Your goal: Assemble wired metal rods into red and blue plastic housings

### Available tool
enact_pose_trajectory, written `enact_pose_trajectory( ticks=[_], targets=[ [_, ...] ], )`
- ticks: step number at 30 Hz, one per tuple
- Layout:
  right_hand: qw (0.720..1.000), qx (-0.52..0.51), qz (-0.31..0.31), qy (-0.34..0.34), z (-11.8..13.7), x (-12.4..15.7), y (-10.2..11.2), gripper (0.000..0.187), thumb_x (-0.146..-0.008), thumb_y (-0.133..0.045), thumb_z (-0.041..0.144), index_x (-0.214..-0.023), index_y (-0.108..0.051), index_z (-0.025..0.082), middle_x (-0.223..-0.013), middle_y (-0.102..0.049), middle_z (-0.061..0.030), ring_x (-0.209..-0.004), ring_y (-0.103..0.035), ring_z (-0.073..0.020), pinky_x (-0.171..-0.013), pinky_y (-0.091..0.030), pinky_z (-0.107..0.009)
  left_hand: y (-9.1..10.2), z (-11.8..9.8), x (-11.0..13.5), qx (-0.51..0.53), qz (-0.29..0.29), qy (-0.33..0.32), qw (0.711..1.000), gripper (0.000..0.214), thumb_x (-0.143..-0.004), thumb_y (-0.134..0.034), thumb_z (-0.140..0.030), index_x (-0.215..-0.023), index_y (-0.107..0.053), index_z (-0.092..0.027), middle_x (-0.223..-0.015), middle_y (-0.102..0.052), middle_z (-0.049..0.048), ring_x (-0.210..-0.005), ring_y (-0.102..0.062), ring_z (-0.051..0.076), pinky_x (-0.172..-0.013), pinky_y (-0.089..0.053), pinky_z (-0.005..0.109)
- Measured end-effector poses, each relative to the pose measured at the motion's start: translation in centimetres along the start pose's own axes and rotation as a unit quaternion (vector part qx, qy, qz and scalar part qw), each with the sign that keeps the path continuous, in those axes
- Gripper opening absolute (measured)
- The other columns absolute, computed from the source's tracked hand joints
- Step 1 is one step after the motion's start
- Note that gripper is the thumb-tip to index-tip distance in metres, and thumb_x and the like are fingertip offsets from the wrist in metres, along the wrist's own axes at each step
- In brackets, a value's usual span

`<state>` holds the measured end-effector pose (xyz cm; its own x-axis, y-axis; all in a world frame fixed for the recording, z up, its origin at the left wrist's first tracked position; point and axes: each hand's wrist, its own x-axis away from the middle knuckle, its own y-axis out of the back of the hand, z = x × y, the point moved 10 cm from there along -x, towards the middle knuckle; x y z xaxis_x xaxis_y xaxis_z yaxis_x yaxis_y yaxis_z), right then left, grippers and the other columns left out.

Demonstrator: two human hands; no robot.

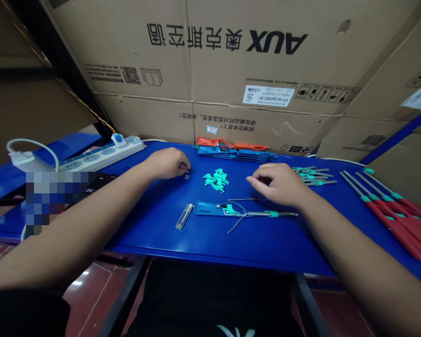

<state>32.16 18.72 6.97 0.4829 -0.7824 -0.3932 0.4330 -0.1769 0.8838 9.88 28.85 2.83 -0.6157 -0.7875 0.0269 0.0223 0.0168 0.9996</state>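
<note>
Cardboard AUX cartons (210,61) stand behind your blue surface (154,238), and a white power strip (101,154) lies at its far left; your left hand (168,164) is curled, its grip pinched just beside a few tiny metal bits (186,177), though you cannot tell whether it holds anything; your right hand (275,185) hovers half-closed, and you cannot tell whether that grip holds anything either; between them sits a heap of teal plastic pieces (215,180), in the way of any straight reach across; nearer you, a blue plastic tool with a metal shaft (228,209) lies near a clear glass tube (184,216), with a thin red-handled screwdriver (247,199) just above it; teal-collared metal rods (314,175), red-handled rods (389,220) and stacked red and blue plastic frames (231,149) line the far and right edges.
</note>
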Motion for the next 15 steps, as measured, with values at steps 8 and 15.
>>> enact_pose_trajectory(
  ticks=[8,15],
  targets=[
    [1.000,0.004,0.010,-0.005,-0.21,0.03,-0.37,0.031,-0.092,-0.058,0.037,-0.070,-0.068,0.019,-0.068,-0.066,-0.0027,-0.063,-0.058,-0.0146,-0.062,-0.039,-0.028,0.01,-0.41,0.02,-0.038,-0.005,0.002,0.999,0.024,-0.080,-0.056,-0.030,-0.092,-0.076,-0.025,-0.092,-0.076,0.0032,-0.083,-0.068,0.020,-0.073,-0.045,0.026],
    [1.000,0.006,0.020,-0.005,-0.34,0.11,-0.65,0.030,-0.092,-0.058,0.038,-0.071,-0.068,0.019,-0.069,-0.066,-0.0026,-0.063,-0.057,-0.0150,-0.062,-0.038,-0.028,0.92,-0.64,-0.25,-0.071,-0.049,0.042,0.995,0.036,-0.090,-0.048,-0.036,-0.107,-0.076,-0.023,-0.108,-0.074,0.0091,-0.098,-0.067,0.027,-0.075,-0.046,0.031]
  ],
)
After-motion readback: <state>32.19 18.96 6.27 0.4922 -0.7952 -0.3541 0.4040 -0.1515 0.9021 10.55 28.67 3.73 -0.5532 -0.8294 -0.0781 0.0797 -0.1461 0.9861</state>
